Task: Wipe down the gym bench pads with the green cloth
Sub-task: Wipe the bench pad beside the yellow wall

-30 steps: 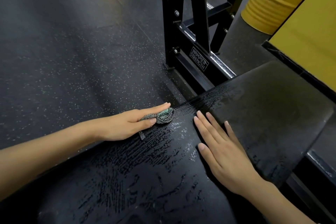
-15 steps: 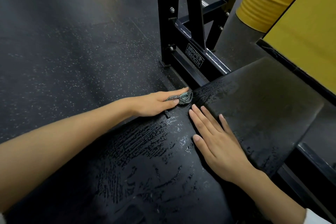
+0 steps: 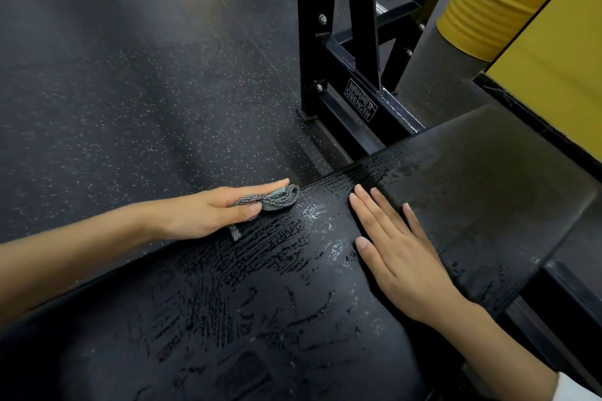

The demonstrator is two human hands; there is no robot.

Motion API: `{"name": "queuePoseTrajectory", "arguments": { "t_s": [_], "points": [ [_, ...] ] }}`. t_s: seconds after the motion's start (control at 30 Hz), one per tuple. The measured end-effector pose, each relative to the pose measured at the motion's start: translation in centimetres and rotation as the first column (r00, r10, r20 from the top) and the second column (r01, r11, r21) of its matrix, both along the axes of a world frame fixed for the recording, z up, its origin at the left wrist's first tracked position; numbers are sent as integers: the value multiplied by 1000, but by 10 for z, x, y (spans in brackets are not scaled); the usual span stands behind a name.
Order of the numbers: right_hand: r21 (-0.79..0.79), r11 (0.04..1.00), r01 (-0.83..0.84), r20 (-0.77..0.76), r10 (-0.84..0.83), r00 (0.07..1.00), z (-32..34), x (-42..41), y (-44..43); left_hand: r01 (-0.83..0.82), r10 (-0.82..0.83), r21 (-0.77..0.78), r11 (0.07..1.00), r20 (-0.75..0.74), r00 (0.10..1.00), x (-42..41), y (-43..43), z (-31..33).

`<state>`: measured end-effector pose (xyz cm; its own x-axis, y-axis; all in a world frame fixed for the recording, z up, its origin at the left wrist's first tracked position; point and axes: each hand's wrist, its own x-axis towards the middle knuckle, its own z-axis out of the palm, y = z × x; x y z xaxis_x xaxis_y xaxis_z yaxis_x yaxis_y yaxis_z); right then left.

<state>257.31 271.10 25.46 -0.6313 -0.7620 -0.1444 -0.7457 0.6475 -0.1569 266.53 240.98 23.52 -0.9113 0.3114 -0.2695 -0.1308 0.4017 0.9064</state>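
1. While the left hand pinches the bunched green cloth between its thumb and outstretched fingers, it presses the wad against the left edge of the near pad, just left of the frame's centre. A loose tail of cloth trails below the thumb.
2. To the right of centre, the right hand lies flat with its fingers straight and slightly spread. It holds nothing and rests across the seam between the near pad and the far pad.
3. Wet streaks and smears cover most of the near pad's visible top, which fills the lower half of the frame. By my judgement, this pad is largely wiped.
4. The far pad at centre right shows damp streaks only along its left strip and lower edge. Its middle looks dull and dry, so I judge that most of it is left to do.
5. Beyond the pads, a black steel frame stands at upper centre. Speckled floor fills the upper left, and a yellow drum sits at upper right.
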Motion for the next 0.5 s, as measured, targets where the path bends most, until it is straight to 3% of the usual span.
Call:
{"name": "queuePoseTrajectory", "arguments": {
  "t_s": [0.5],
  "points": [
    [4,1000,5,-5,-5,1000,0,0,0,33,-35,-43,999,-62,997,-47,30,2]
  ]
}}
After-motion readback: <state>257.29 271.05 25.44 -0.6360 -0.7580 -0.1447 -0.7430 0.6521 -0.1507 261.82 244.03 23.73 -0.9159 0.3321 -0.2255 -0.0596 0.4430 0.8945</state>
